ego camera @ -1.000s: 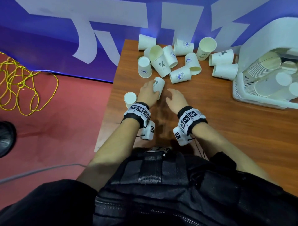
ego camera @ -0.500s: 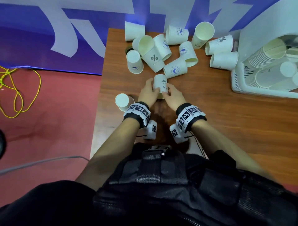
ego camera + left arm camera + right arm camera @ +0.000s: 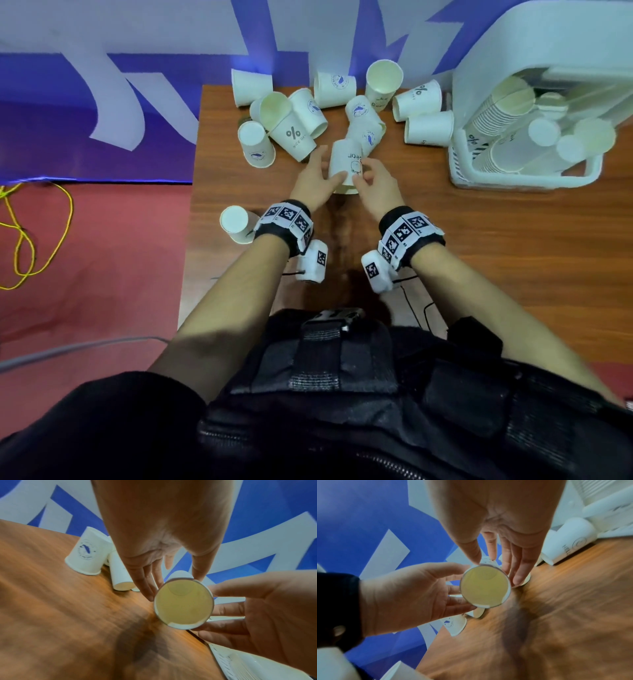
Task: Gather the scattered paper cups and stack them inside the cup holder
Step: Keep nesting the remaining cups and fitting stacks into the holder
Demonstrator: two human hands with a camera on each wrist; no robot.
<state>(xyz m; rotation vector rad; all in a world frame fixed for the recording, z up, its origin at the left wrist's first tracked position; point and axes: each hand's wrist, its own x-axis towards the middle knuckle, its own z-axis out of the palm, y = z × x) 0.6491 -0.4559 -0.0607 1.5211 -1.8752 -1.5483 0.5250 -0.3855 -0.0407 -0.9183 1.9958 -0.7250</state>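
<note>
A white paper cup (image 3: 346, 166) is held just above the wooden table (image 3: 479, 257) between both hands, its open mouth turned towards me. My left hand (image 3: 322, 171) grips its left side with fingers and thumb. My right hand (image 3: 366, 174) grips its right side. The left wrist view looks straight into the cup's (image 3: 183, 603) yellowish inside, and so does the right wrist view of the cup (image 3: 485, 586). The white cup holder (image 3: 513, 180) stands at the right with stacks of cups lying in it.
Several loose cups (image 3: 291, 132) lie and stand in a heap at the table's far edge, just beyond my hands. One upside-down cup (image 3: 236, 224) stands by the left edge. A blue and white banner (image 3: 102, 102) is behind.
The left hand held a lying cup alone; the right hand has come in and taken hold too. The cup now sits further forward, tipped with its mouth towards me.
</note>
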